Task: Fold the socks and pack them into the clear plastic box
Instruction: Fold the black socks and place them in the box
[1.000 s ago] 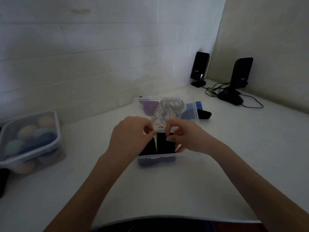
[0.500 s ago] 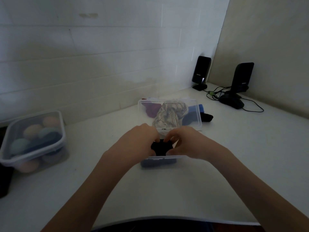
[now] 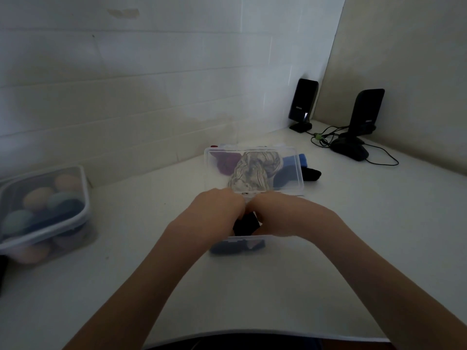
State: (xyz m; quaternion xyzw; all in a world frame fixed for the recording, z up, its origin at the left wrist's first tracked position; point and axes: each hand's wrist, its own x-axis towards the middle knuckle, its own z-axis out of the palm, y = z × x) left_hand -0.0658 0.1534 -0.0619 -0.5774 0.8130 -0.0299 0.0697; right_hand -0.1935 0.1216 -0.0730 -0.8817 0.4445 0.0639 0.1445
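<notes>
A clear plastic box (image 3: 242, 240) stands on the white table in front of me, its hinged lid (image 3: 298, 173) raised behind it. My left hand (image 3: 214, 213) and my right hand (image 3: 285, 213) meet over the box, both closed on a folded black sock (image 3: 246, 224) held just above the front rim. A dark blue sock (image 3: 227, 248) shows through the box's front wall. Behind the lid lie a purple sock (image 3: 227, 164), a grey marbled sock (image 3: 255, 170), a blue sock (image 3: 290, 165) and a black sock (image 3: 312, 174).
A lidded clear tub (image 3: 83, 198) of pastel sock balls sits at the left. Two black speakers (image 3: 303, 104) (image 3: 364, 120) with trailing cables stand in the far right corner. Tiled wall runs behind the table; the table's front edge is near my body.
Both hands have drawn together and dropped lower into the box. The black sock, first stretched upright between my fingers, is now bunched into a compact fold.
</notes>
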